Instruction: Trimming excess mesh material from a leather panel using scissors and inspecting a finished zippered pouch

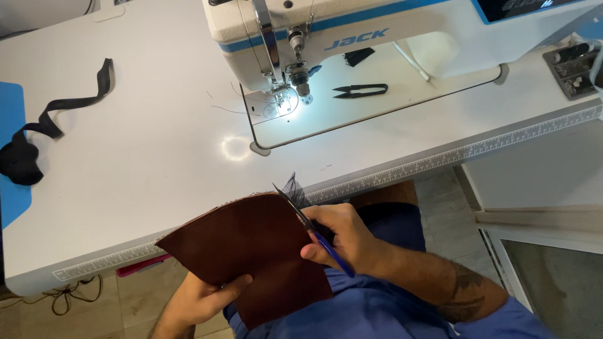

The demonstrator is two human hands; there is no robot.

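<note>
Trimming a brown leather piece below the sewing machine.

I saw my left hand (204,298) closed on the leather piece (251,251), near the table (157,157) edge in front of the sewing machine (352,31); my right hand (342,238) gripped scissors (308,226), blades along its right edge, touching black mesh (294,188).

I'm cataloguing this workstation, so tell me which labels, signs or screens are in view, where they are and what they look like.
Logo label: front of the white sewing machine, blue slanted lettering.
Display screen: machine's upper right, dark panel, pale digits, blue border.
Ruler strip: along the white table's front edge, grey printed markings.
</note>
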